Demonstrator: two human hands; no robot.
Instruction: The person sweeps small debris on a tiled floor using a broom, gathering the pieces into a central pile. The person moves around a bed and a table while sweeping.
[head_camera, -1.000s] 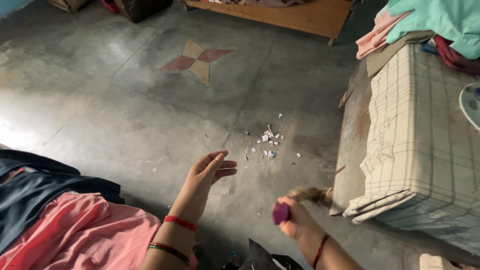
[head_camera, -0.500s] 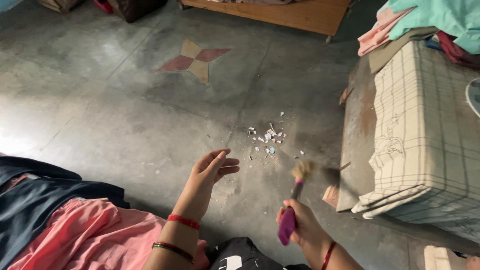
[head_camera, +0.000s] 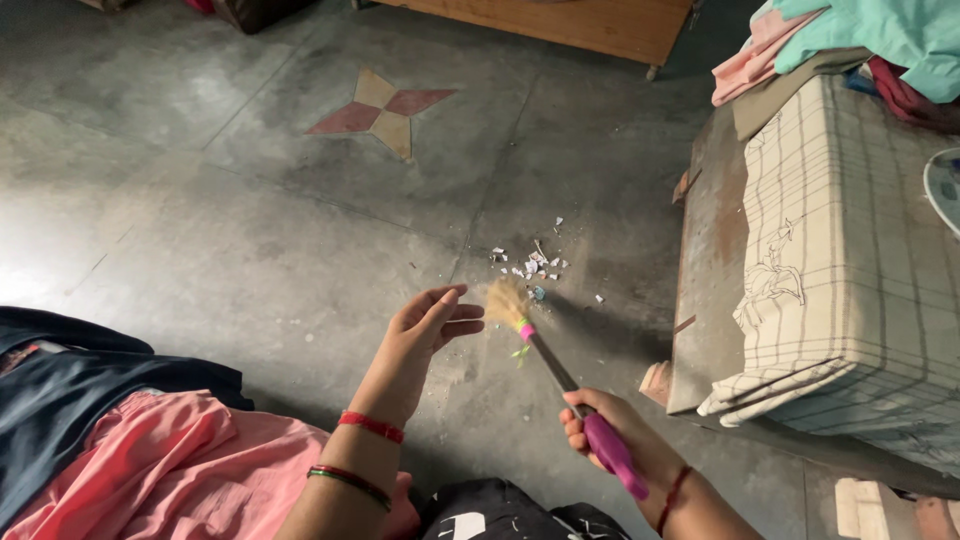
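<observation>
My right hand (head_camera: 600, 425) grips the purple handle of a small hand broom (head_camera: 548, 358). Its straw head (head_camera: 506, 300) touches the grey floor just below a little pile of white paper scraps (head_camera: 535, 264). My left hand (head_camera: 430, 325) hangs open above the floor, fingers apart, right beside the broom's straw head on its left. It holds nothing. Red and green bangles circle my left wrist, and a red thread is on my right wrist.
A metal trunk (head_camera: 710, 250) draped with a checked cloth (head_camera: 850, 240) and piled clothes (head_camera: 860, 45) stands at the right. A wooden bed frame (head_camera: 580, 25) runs along the top. A star-shaped floor inlay (head_camera: 382, 105) lies beyond. Pink and dark fabric (head_camera: 130, 440) fills the lower left.
My right hand swung the broom from near the trunk leftward, bringing its straw head down beside the scraps and my left hand. The left hand barely moved.
</observation>
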